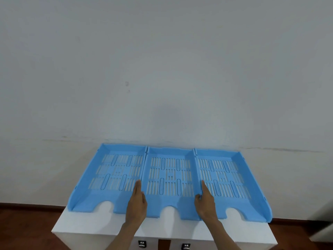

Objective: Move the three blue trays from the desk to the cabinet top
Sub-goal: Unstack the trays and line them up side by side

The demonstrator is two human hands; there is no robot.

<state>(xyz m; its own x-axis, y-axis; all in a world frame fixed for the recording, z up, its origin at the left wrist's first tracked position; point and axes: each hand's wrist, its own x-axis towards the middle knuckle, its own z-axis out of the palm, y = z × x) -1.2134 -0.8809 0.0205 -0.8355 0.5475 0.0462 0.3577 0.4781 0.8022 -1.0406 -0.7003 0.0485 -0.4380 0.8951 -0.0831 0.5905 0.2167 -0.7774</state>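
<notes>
Three light blue slotted trays lie side by side on the white cabinet top [93, 226], their backs against the wall: left tray [111, 177], middle tray [169, 177], right tray [225, 177]. Neighbouring side walls touch. My left hand [137, 201] clasps the middle tray's left wall, fingers stretched along it and thumb inside the middle tray. My right hand [205, 201] clasps its right wall in the same way. The outer trays overhang the cabinet's left and right edges a little.
A plain grey-white wall [162, 69] rises directly behind the trays. Brown wooden floor [27, 222] shows on both sides of the cabinet. My feet in dark slippers [142, 244] stand just before its front edge.
</notes>
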